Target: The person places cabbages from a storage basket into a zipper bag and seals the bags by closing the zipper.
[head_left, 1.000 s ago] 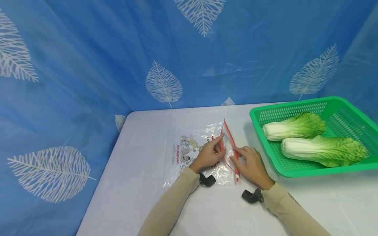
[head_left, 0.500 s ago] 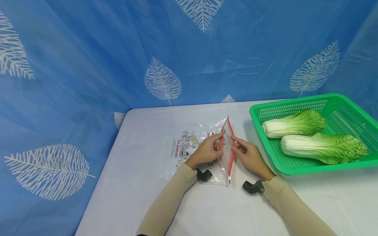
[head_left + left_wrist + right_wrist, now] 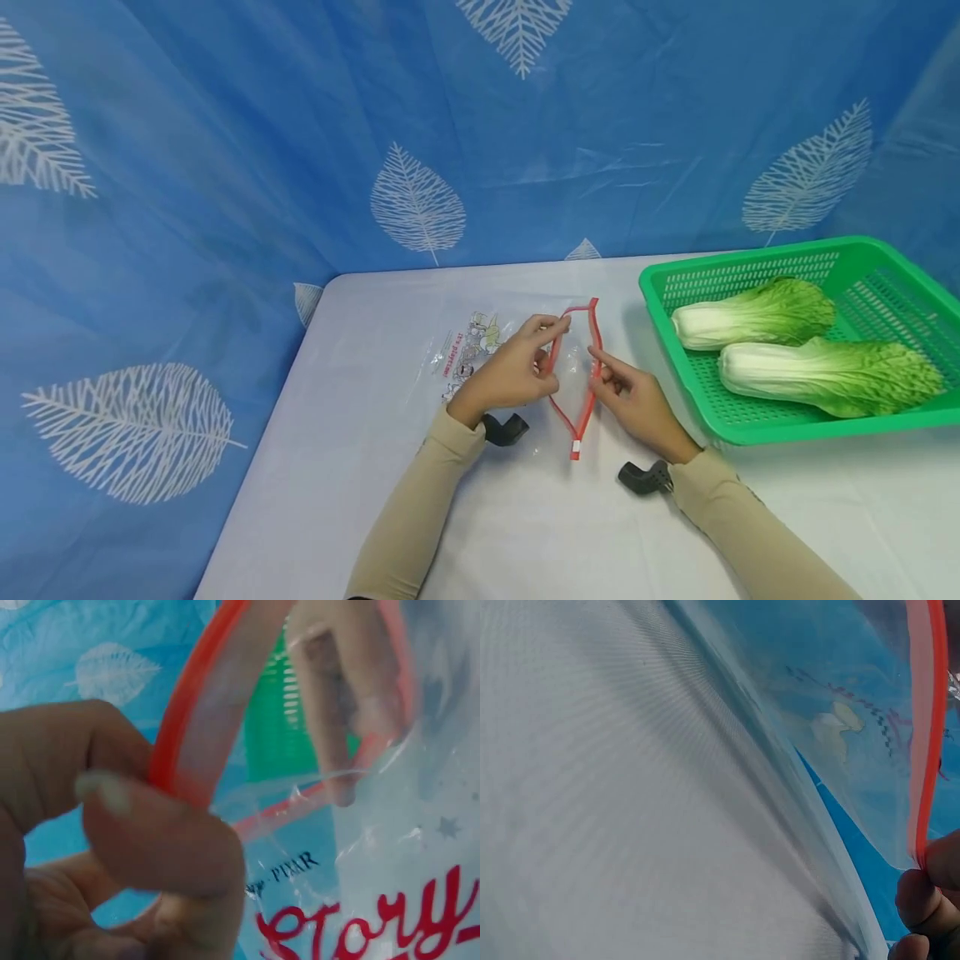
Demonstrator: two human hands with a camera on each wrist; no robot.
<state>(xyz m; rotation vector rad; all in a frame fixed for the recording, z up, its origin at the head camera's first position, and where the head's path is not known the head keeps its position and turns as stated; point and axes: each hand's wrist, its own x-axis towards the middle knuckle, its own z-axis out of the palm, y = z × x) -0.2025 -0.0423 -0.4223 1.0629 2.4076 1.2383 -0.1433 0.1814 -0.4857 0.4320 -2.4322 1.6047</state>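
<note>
A clear zip bag (image 3: 573,367) with red sealing strips and cartoon print is held up off the white table, its mouth spread into a diamond facing right. My left hand (image 3: 513,367) pinches the left red strip (image 3: 180,727) between thumb and fingers. On the other side, my right hand (image 3: 633,400) pinches the right red strip (image 3: 928,750) near its middle. Through the clear film, the left wrist view shows fingers of the right hand (image 3: 345,690). Only fingertips of the right hand (image 3: 922,900) show in the right wrist view.
To the right of the hands stands a green plastic basket (image 3: 682,396) on the white tablecloth (image 3: 360,350). Two heads of Chinese cabbage lie in it, one farther back (image 3: 750,317) and one nearer (image 3: 825,379). A blue leaf-patterned curtain (image 3: 300,125) hangs behind and at left.
My hands have drawn the two red strips apart, the left hand moving left. The bag's mouth has gone from a narrow slit to a wide diamond. Basket and cabbages stay put.
</note>
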